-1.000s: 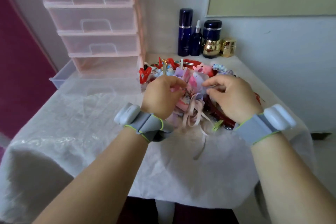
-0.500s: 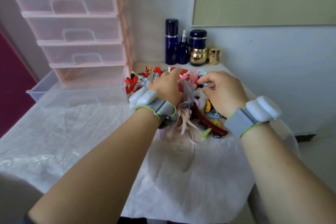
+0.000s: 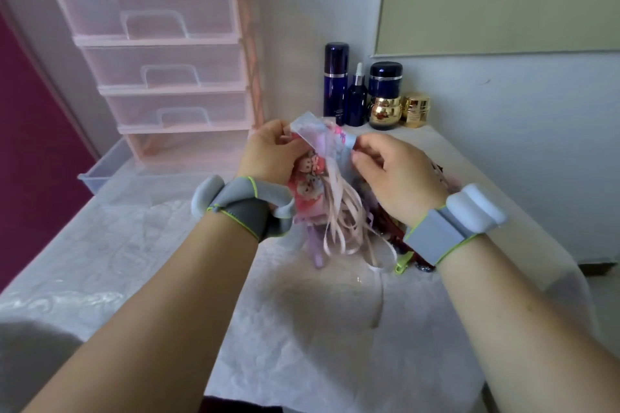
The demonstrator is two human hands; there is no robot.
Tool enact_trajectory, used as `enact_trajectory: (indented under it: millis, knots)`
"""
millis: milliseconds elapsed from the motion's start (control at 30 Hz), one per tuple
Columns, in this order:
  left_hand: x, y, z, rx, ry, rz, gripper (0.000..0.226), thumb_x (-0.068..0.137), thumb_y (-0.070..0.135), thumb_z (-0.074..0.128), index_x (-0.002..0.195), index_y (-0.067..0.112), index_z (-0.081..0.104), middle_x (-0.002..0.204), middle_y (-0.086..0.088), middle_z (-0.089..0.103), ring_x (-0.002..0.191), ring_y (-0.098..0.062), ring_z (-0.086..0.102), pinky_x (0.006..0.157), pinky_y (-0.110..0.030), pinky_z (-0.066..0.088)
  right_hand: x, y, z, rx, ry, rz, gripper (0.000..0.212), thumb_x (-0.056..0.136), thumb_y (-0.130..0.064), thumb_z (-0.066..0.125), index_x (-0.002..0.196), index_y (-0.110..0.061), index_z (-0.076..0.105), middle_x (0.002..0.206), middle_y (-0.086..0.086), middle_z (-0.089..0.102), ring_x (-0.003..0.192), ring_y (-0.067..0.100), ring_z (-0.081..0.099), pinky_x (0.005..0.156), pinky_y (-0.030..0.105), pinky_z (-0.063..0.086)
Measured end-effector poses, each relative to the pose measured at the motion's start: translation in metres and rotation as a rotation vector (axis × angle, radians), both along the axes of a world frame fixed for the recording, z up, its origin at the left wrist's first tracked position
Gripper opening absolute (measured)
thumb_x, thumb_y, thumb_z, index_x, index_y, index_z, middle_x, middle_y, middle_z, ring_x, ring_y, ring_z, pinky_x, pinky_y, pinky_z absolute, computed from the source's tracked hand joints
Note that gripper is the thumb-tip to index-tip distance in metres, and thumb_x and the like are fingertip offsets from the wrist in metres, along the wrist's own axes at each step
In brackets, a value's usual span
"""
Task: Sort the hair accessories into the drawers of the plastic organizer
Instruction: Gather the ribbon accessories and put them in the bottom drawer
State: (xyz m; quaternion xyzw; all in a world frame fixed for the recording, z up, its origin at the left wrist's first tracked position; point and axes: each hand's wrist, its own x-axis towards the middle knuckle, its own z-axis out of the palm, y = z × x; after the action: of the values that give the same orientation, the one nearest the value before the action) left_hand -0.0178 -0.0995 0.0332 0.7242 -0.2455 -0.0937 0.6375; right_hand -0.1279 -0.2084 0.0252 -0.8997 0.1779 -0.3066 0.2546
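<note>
My left hand (image 3: 268, 154) grips a bundle of ribbon hair bows (image 3: 318, 178), pink and lilac, with long ribbon tails hanging down. My right hand (image 3: 396, 174) pinches the pale blue top edge of the same bundle. Both hands hold it lifted above the pile of hair accessories (image 3: 412, 255), which is mostly hidden behind my right wrist. The pink plastic organizer (image 3: 151, 54) stands at the back left with three drawers pushed in. Its lowest clear drawer (image 3: 100, 174) is pulled out onto the table.
Dark blue bottles (image 3: 335, 84) and gold jars (image 3: 416, 109) stand against the wall at the back. A crinkled white cloth (image 3: 318, 329) covers the table. The table's right edge runs close to my right arm.
Both hands have lifted the ribbon bow bundle up off the pile. The camera has moved closer and tilted, so the organizer shows larger.
</note>
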Motion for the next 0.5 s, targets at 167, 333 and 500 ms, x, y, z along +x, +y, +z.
enact_trajectory:
  millis: [167, 333, 500]
  knots:
    - [-0.002, 0.007, 0.000, -0.149, 0.129, 0.026, 0.010, 0.083, -0.001, 0.058, 0.083, 0.008, 0.055, 0.068, -0.008, 0.055, 0.048, -0.011, 0.051, 0.050, -0.020, 0.045, 0.008, 0.014, 0.004, 0.209, 0.089, 0.180, 0.043, 0.079, -0.057, 0.055, 0.099, -0.019, 0.057, 0.086, -0.009, 0.062, 0.075, 0.007, 0.056, 0.068, 0.024, 0.045]
    - [-0.004, 0.013, -0.004, -0.311, 0.280, -0.020, 0.021, 0.081, -0.004, 0.060, 0.077, 0.015, 0.053, 0.056, -0.001, 0.056, 0.042, -0.008, 0.054, 0.044, -0.017, 0.047, 0.013, 0.020, -0.007, 0.156, 0.089, 0.106, 0.034, 0.076, -0.037, 0.070, 0.082, -0.013, 0.047, 0.073, 0.007, 0.052, 0.063, 0.019, 0.046, 0.057, 0.038, 0.036]
    - [0.012, 0.029, -0.010, -0.299, 0.208, 0.020, 0.020, 0.083, -0.005, 0.060, 0.082, 0.015, 0.057, 0.068, 0.001, 0.061, 0.055, -0.008, 0.058, 0.056, -0.017, 0.050, 0.001, 0.002, -0.006, 0.355, -0.114, 0.053, 0.038, 0.073, -0.030, 0.073, 0.101, -0.011, 0.056, 0.097, 0.014, 0.066, 0.087, 0.031, 0.062, 0.080, 0.045, 0.051]
